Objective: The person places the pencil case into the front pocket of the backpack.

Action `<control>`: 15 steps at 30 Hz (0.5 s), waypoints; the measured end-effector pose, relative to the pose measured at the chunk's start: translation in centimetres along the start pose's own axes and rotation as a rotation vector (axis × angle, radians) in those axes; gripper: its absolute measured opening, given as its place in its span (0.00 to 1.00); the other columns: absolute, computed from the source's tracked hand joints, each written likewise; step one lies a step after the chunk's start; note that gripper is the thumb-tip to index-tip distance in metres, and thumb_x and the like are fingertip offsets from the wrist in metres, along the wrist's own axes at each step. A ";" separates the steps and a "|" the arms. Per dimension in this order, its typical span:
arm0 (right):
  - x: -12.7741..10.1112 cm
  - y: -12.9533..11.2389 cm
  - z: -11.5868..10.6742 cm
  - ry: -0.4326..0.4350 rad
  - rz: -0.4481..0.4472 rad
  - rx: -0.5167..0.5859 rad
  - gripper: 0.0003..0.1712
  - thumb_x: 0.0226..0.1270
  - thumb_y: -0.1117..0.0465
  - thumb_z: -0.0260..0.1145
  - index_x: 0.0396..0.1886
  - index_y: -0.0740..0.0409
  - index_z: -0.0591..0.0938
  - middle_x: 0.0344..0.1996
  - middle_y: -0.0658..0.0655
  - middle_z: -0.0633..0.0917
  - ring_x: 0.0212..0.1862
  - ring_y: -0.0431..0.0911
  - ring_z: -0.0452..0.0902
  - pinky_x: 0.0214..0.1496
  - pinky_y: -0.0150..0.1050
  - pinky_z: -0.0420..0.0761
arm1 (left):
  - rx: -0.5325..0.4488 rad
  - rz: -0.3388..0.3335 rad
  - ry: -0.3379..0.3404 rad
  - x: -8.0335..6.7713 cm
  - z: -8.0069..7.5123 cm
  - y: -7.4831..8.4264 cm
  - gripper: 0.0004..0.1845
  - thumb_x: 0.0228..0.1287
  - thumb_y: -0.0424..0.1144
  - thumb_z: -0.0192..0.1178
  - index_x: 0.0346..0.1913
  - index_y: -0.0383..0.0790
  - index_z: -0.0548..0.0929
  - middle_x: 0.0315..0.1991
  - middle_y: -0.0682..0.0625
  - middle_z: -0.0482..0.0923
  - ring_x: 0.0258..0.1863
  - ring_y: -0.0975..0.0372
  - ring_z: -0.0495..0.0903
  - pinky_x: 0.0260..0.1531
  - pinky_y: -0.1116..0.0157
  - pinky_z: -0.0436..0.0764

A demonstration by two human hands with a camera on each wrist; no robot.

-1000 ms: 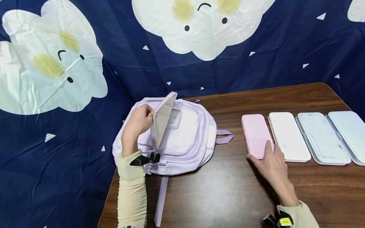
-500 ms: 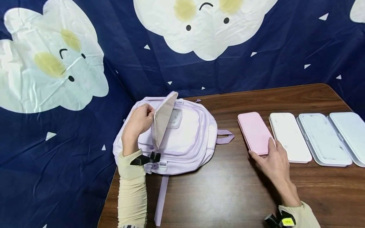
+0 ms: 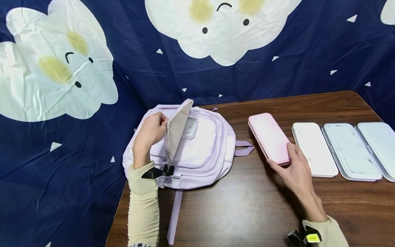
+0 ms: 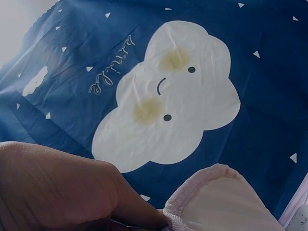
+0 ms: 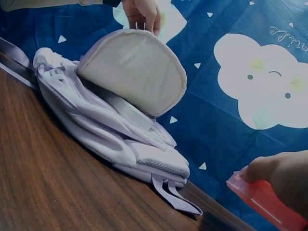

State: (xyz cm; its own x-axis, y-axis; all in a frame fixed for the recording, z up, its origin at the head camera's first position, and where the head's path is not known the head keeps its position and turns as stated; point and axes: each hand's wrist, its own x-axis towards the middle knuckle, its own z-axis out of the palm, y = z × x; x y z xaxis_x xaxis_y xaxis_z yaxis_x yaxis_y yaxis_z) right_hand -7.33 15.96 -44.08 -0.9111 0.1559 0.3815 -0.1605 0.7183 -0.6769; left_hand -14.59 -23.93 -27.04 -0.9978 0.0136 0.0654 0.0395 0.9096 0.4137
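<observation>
A lilac backpack [image 3: 202, 144] lies on the table at the left, its rounded front flap [image 3: 178, 132] raised. My left hand [image 3: 150, 130] pinches the flap's edge; the beige lining [image 5: 134, 72] faces the right wrist camera. In the head view my right hand [image 3: 297, 173] grips the near end of a flat pink pencil case [image 3: 270, 135], thumb on one side and fingers on the other. The case is tilted and off the table, between the backpack and a white case [image 3: 314, 149]. Part of it is hidden by my hand in the right wrist view.
Two pale blue cases [image 3: 351, 151] stand in line right of the white one. The backpack's loop [image 3: 243, 148] points right and a strap [image 3: 175, 218] hangs toward the front. A navy cloth with clouds [image 3: 129, 41] hangs behind the wooden table [image 3: 234, 212].
My right hand has picked up the pink pencil case and carried it left, away from the white case, turning it a little. My left hand stays on the flap.
</observation>
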 end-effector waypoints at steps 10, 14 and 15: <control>0.7 -1.0 -0.1 -0.009 -0.024 0.047 0.48 0.44 0.54 0.78 0.65 0.68 0.69 0.59 0.67 0.72 0.59 0.62 0.67 0.57 0.58 0.66 | 0.003 -0.002 -0.002 0.0 0.0 0.2 0.12 0.67 0.34 0.45 0.43 0.33 0.78 0.38 0.41 0.80 0.39 0.52 0.76 0.43 0.56 0.73; 1.0 -1.3 -0.1 -0.011 -0.053 0.055 0.49 0.43 0.55 0.78 0.65 0.67 0.69 0.60 0.68 0.72 0.60 0.63 0.67 0.56 0.59 0.66 | 0.012 -0.005 -0.003 0.0 0.0 0.2 0.12 0.67 0.35 0.46 0.44 0.33 0.79 0.39 0.41 0.80 0.40 0.52 0.77 0.44 0.55 0.74; 1.0 -1.4 -0.1 -0.011 -0.063 0.058 0.49 0.42 0.55 0.78 0.65 0.66 0.69 0.60 0.68 0.72 0.59 0.63 0.67 0.56 0.59 0.66 | 0.013 -0.005 -0.004 0.0 0.1 0.2 0.12 0.67 0.35 0.46 0.44 0.33 0.79 0.39 0.41 0.80 0.40 0.52 0.77 0.44 0.55 0.74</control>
State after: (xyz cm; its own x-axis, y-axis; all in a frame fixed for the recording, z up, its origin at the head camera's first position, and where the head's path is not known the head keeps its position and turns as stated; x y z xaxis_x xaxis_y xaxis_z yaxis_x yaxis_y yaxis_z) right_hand -7.99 15.19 -42.70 -0.9025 0.1037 0.4180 -0.2393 0.6862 -0.6869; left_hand -14.58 -23.75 -27.02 -0.9981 0.0107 0.0603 0.0340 0.9151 0.4017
